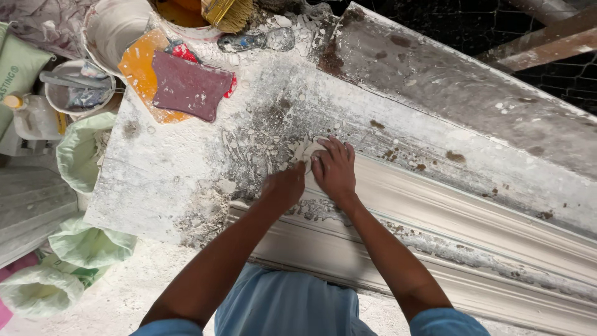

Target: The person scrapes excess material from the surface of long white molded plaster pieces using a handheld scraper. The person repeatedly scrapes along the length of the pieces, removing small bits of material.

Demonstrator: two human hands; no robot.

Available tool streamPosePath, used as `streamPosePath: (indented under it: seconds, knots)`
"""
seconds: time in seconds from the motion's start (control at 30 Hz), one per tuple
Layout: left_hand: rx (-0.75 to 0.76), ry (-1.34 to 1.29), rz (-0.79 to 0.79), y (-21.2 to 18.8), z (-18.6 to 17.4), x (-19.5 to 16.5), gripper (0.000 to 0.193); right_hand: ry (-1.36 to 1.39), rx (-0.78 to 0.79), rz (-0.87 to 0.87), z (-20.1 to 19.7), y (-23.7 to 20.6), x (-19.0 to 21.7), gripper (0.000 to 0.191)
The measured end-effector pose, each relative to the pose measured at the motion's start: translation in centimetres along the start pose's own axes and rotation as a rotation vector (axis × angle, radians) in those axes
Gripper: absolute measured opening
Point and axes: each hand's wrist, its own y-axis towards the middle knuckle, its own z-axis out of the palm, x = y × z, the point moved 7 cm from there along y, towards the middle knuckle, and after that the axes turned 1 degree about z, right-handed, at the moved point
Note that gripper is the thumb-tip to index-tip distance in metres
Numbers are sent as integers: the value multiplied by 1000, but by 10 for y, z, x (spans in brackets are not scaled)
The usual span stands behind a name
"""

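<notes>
right hand [336, 171] spread flat, left hand [285, 186] curled, both pressing a small pale plaster lump [305, 151] at the moulding [472, 230] end; grip unclear.

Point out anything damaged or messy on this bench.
Broken plaster crumbs lie scattered over the white bench just left of both hands, left hand and right hand. The long moulding shows flaked, dirty patches.

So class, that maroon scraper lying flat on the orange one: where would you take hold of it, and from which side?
Probably by the overhanging lower right corner of the maroon scraper, coming from the bare worktop side. It lies flat on the orange scraper, so only an overhanging edge lets fingers slip under; buckets crowd the far side.
</notes>
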Motion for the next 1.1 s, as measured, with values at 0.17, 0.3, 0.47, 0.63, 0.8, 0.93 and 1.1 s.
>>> streamPosePath:
  seconds: [0.17, 0.3, 0.47, 0.63, 0.8, 0.93, 1.1]
  knots:
    - [-155, 26, 68, 21, -4, 11, 29, -52, 47, -52, -1, 11, 2, 20]
    - [-240, 19, 104, 0, 20, 22, 29, -98, 197, -72, 1, 21, 0, 27]
    - [-505, 196, 154, -30, 30, 16, 32, -78, 153, -126, -4, 23, 3, 22]
    - [-420, 97, 146, -25, 24, 11, 24, 29, 50, -54, -3, 17, 3, 26]
    - [-316, 49, 91, -21, 18, 3, 28, 50, 73, -36, 7, 19, 0, 29]
    - [-283, -34, 69, -15, 9, -13, 34, 55, 101, -26, 11, 18, -5, 29]
    - [-179, -50, -39, 6, -9, -14, 26, 47, 103, -32, 5, 17, 1, 28]
